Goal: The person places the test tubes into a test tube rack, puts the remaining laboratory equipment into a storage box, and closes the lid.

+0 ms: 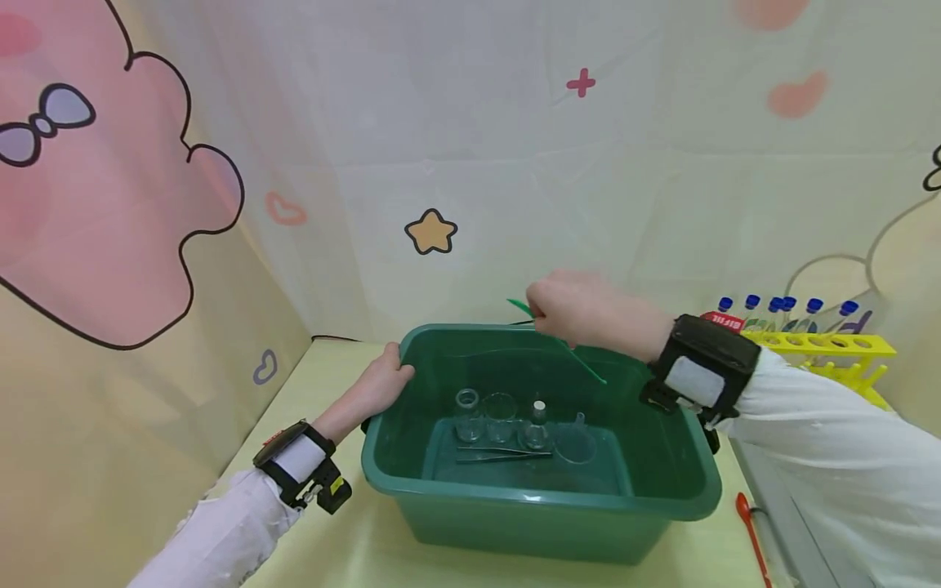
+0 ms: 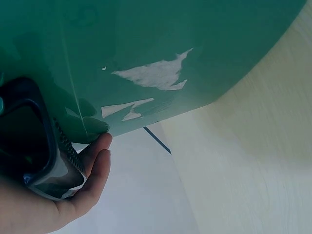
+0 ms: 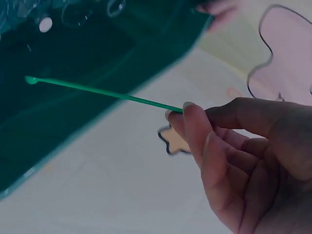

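Observation:
A deep green plastic tub (image 1: 540, 496) stands on the table. My left hand (image 1: 378, 382) grips its left rim, fingers curled by the black handle (image 2: 44, 141) in the left wrist view. Above the tub's far side, my right hand (image 1: 581, 309) pinches a thin green plastic spoon (image 3: 105, 92) between thumb and fingertips. Its small rounded tip points down into the tub, touching nothing that I can see. On the tub floor are a glass bottle (image 1: 468, 416), a beaker (image 1: 500, 420), a white-capped bottle (image 1: 537, 429), metal tweezers (image 1: 503, 454) and a clear funnel-like piece (image 1: 576, 445).
A yellow test tube rack (image 1: 845, 346) with several blue-capped tubes stands at the right, behind my right forearm. Near the front right, a red spoon (image 1: 751, 531) lies beside a grey surface (image 1: 787, 510). A patterned curtain (image 1: 478, 163) hangs behind the table.

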Motion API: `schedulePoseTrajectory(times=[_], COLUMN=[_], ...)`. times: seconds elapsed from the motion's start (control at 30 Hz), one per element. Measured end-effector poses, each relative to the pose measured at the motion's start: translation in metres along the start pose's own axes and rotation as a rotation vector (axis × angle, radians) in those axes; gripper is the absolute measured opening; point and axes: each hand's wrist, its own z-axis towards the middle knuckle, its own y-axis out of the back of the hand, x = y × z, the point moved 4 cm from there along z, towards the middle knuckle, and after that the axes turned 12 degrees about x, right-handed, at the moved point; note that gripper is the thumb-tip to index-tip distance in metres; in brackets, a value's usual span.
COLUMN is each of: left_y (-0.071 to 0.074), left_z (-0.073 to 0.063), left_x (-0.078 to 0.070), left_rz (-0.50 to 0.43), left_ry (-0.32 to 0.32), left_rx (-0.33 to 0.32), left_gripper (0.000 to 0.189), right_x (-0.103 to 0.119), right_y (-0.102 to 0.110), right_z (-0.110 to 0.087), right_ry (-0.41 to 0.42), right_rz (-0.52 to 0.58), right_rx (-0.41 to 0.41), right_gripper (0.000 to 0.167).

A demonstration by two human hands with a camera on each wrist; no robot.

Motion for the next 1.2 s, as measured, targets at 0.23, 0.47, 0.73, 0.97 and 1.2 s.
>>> schedulePoseTrajectory(times=[0.23, 0.47, 0.73, 0.97, 1.2], left_y=[-0.001, 0.000, -0.001, -0.002, 0.000], left_z=[0.001, 0.002, 0.000, 0.000, 0.001], left_x=[0.001, -0.001, 0.000, 0.002, 0.003], left_rz=[0.004, -0.005, -0.015, -0.025, -0.015], left_ry=[-0.007, -0.002, 0.001, 0.016, 0.018], left_rx=[0.006, 0.009, -0.001, 0.003, -0.012], left_gripper=[0.025, 0.025, 0.027, 0.028, 0.028], right_x=[0.026, 0.041, 0.048, 0.051, 0.050], right_y=[-0.048, -0.090, -0.117, -0.142, -0.156], right_z=[0.034, 0.053, 0.070, 0.076, 0.083], right_ry=[0.151, 0.223, 0.250, 0.254, 0.281], right_rz=[-0.059, -0.039, -0.026, -0.043, -0.066], right_rx=[0.203, 0.335, 0.362, 0.433, 0.410], right_gripper=[0.025, 0.025, 0.020, 0.019, 0.022])
